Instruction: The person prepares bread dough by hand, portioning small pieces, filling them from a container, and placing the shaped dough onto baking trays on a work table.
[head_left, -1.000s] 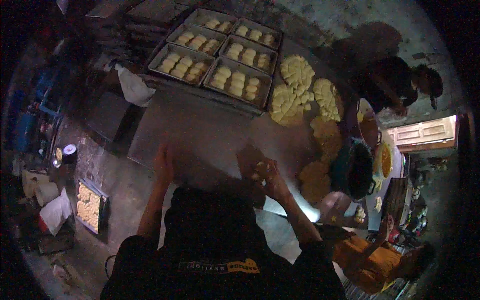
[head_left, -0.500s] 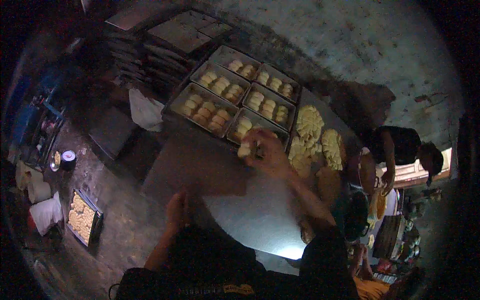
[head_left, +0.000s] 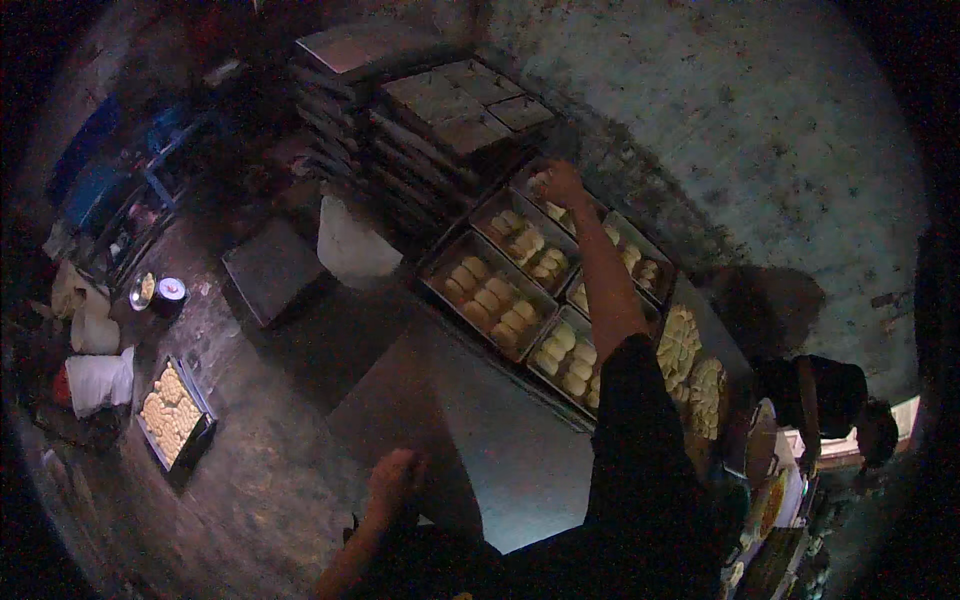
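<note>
My right hand [head_left: 560, 184] is stretched far out over the back baking tray [head_left: 533, 186], closed on a pale dough piece [head_left: 540, 183]. Beside it lie several metal trays [head_left: 487, 292] filled with rows of pale dough balls [head_left: 495, 300]. My left hand [head_left: 395, 477] rests on the near edge of the metal worktable [head_left: 480, 430], fingers spread, holding nothing. Round sheets of cut dough [head_left: 680, 340] lie on the table to the right of my arm.
A tall stack of empty dark trays [head_left: 440, 110] stands behind the filled ones. A white sack [head_left: 352, 245] leans by the table. On the floor at left sit a tray of dough [head_left: 172, 413], white bags [head_left: 95, 380] and a tin [head_left: 170, 292]. A person [head_left: 835, 400] crouches at the right.
My right hand has carried the dough piece from in front of my body out to the far tray. My left hand has dropped to the table's near edge. The camera has tilted forward.
</note>
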